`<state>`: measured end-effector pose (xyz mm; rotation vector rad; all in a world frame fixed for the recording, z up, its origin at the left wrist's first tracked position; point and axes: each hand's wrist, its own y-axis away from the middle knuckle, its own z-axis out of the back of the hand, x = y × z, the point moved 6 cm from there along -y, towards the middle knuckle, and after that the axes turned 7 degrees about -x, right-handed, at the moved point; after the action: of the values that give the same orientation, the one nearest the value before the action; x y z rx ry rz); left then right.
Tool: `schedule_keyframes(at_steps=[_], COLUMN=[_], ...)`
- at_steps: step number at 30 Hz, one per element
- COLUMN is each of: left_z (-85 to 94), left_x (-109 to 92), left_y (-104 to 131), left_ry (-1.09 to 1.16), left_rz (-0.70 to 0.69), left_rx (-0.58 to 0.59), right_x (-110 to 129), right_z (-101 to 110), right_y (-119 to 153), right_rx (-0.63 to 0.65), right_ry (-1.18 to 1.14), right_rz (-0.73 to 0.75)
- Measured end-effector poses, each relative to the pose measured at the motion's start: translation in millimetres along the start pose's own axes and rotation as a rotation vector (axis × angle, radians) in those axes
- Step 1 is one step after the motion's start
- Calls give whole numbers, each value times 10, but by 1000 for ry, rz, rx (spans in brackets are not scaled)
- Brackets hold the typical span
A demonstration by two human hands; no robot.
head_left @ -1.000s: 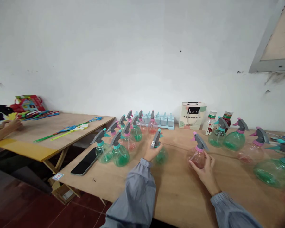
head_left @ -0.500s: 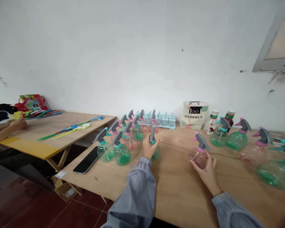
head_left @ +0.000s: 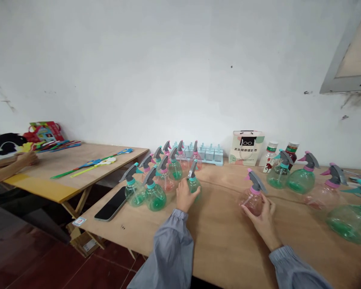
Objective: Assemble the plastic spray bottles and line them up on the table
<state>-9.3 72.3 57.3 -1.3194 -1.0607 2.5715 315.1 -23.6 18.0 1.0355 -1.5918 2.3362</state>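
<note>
My left hand (head_left: 185, 195) curves around a green spray bottle (head_left: 195, 184) with a grey and turquoise trigger head, its thumb across the bottle's near side. The bottle stands upright at the right end of a cluster of green and pink spray bottles (head_left: 155, 197). To the right, my right hand (head_left: 263, 220) grips the round body of a pink spray bottle (head_left: 249, 200) with a grey and pink head. Its thumb is in front and its fingers are at the right side. Both bottles are on or close to the wooden table (head_left: 219, 241).
Several more spray bottles (head_left: 301, 179) stand at the right. Along the wall are a light-blue ice-pop mould (head_left: 213, 155), a paper bag (head_left: 246, 150) and two capped bottles (head_left: 270, 155). A phone (head_left: 111, 204) lies at left. Another person's hand (head_left: 28, 157) rests at the other table (head_left: 58, 180).
My left hand has slid slightly left and down on the green spray bottle, so more of its body shows. My right hand stays on the pink one. The view has shifted a little.
</note>
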Motion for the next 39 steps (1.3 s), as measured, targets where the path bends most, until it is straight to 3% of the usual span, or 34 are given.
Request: schedule_keyframes(at_steps=[6,16,21,26,32,39], left_z=[-191,-564,-650,-594,-620,-655], left_x=[139,297,285,274,325,347], left_y=[-361,-756,-794,-733,-720,-774], left_ry=[-78,11,-9,-31,-41,18], left_rz=[-58,3,-9,-46,-30,-70], left_rx=[-93,-103,-153,-241,-175,-207], right_x=[-16,-100,-144,-194,-214,-214], right_z=[-7,-68,-80,-99,-117,-139], right_y=[-2,44,57,62,89,113], right_rx=[-2,72,88,88,131,138], right_ry=[-35,-127,-161,-175,-225,-304], right_rz=[46,-39,-80,-130,-200,-237])
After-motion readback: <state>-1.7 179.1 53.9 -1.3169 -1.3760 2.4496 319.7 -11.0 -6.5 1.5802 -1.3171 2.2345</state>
